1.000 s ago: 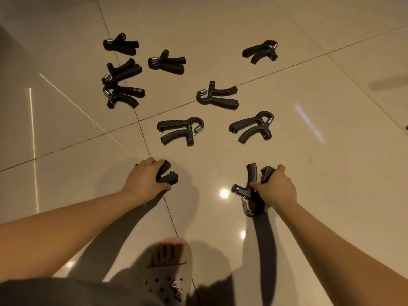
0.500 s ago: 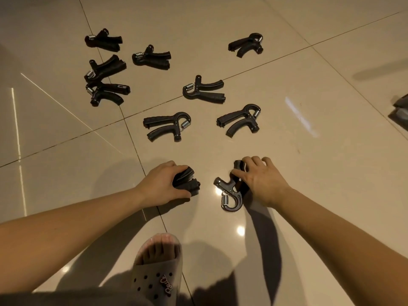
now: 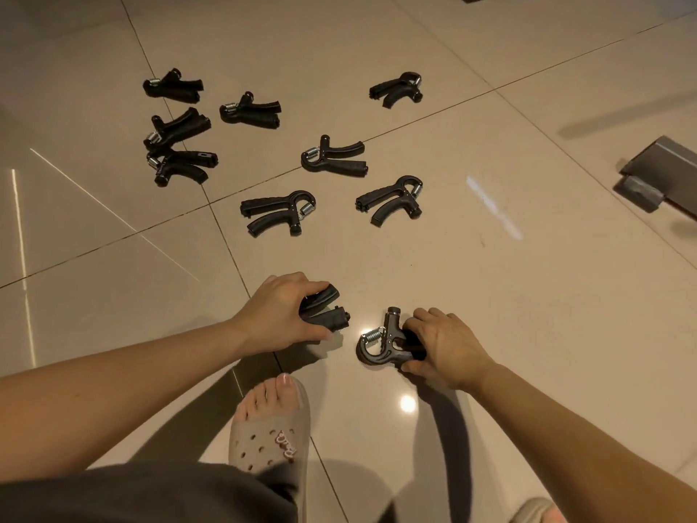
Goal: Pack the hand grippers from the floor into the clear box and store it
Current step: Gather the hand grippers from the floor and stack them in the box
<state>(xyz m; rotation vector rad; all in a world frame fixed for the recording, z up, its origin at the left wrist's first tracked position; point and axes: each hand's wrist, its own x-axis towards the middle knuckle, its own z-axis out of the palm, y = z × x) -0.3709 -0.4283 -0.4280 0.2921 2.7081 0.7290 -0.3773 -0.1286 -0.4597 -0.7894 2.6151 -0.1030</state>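
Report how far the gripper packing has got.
Done: nothing is visibly packed, and no clear box is in view. In hand: the left hand grips one gripper and the right hand grips a second gripper, both down near the floor. Left: eight loose grippers lie further out; all ten need boxing, then the box needs storing.
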